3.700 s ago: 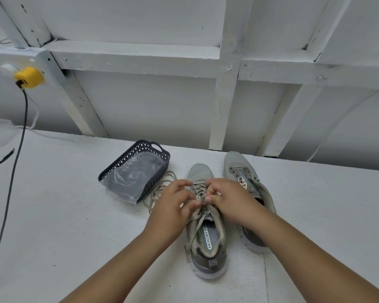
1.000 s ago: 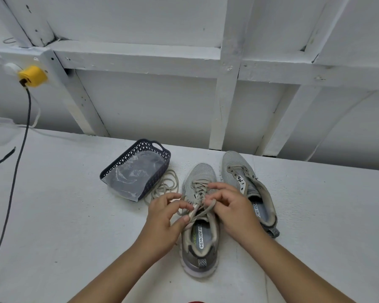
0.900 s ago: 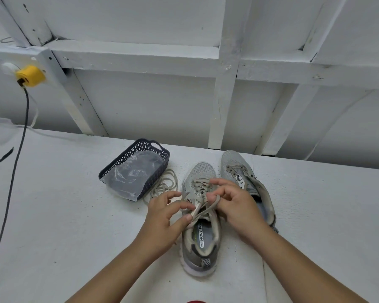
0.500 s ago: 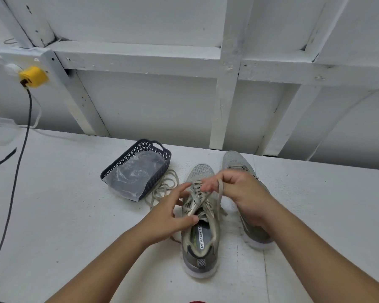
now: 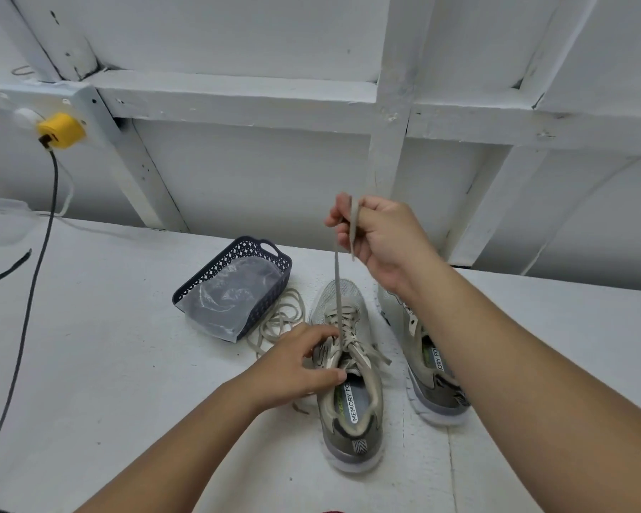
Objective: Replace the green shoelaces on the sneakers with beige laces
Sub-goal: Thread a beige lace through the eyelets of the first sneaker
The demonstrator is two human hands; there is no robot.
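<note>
The right hand point(image 5: 380, 241) is up high above the shoe point(image 5: 348, 379), pinching a flat lace point(image 5: 336, 279) pulled tight and straight. The left hand point(image 5: 297, 368) grips the shoe's side with curled fingers. A holey plastic basket point(image 5: 234, 286) sits left of the shoe.

Your sneaker point(image 5: 350, 386) shows matt grey mesh cloth above a smooth rubbery sole, its flat woven lace point(image 5: 336, 275) dull beige. Beside it, a perforated dark plastic basket point(image 5: 215, 275) holds a glossy, crinkled clear plastic bag point(image 5: 234, 298) on your rough, white-painted table point(image 5: 108, 346).
</note>
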